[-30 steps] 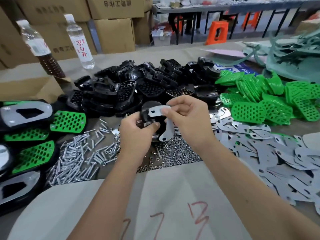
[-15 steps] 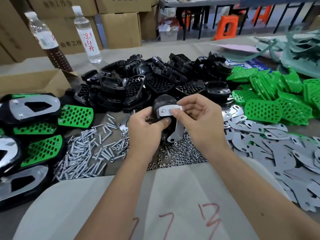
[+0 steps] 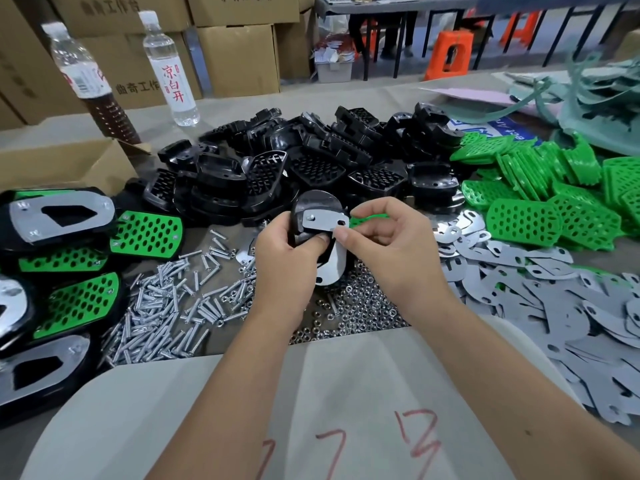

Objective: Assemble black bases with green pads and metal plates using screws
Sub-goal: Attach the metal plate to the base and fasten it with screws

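Note:
At the centre of the table my left hand [image 3: 287,261] grips a black base [image 3: 313,202] held upright. A shiny metal plate [image 3: 323,221] lies against its face, with a screw head showing at the plate's upper left. My right hand [image 3: 388,247] pinches the plate's right end between thumb and forefinger. A green pad [image 3: 367,220] peeks out behind my right fingers. Loose screws [image 3: 166,306] lie left of my hands, small nuts [image 3: 360,306] just below them.
A heap of black bases [image 3: 311,161] fills the middle back. Green pads [image 3: 554,202] pile at the right, grey metal plates [image 3: 554,306] in front of them. Finished assemblies [image 3: 69,258] lie at the left. Two bottles [image 3: 171,64] and cardboard boxes [image 3: 239,53] stand behind.
My hands have stayed together on the base and plate. My right fingers have shifted slightly along the plate's right end. The camera has tipped a little.

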`<state>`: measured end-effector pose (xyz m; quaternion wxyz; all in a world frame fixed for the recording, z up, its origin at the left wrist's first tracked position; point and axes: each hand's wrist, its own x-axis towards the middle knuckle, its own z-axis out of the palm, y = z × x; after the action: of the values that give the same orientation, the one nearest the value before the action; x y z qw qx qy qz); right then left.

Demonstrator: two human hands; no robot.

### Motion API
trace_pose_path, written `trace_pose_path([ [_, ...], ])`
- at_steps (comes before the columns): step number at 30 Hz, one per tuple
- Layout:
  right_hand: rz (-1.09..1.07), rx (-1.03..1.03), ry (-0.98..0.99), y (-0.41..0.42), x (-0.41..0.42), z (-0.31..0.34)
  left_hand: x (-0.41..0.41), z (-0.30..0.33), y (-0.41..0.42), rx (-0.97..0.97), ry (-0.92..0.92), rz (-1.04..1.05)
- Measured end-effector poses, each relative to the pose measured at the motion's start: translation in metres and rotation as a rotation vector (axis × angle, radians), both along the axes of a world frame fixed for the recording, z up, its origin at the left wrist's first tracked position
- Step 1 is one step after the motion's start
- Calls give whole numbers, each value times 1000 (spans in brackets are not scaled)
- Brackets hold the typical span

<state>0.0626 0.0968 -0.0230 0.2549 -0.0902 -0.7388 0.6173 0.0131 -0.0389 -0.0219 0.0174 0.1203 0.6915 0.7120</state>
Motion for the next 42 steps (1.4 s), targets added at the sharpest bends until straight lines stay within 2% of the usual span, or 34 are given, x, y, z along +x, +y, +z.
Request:
trace_pose_path([
  [6, -12, -61, 55, 2, 0, -1, 1, 0, 2, -30, 7, -39],
  [17, 44, -70, -77, 6, -2, -4, -2, -2, 1, -58, 56, 14],
  [30, 99, -123, -62, 8, -1, -2, -3, -4, 2, -15, 38, 22],
  [42, 132, -135, -88, 9, 1, 3, -5, -5, 1, -67, 56, 44],
])
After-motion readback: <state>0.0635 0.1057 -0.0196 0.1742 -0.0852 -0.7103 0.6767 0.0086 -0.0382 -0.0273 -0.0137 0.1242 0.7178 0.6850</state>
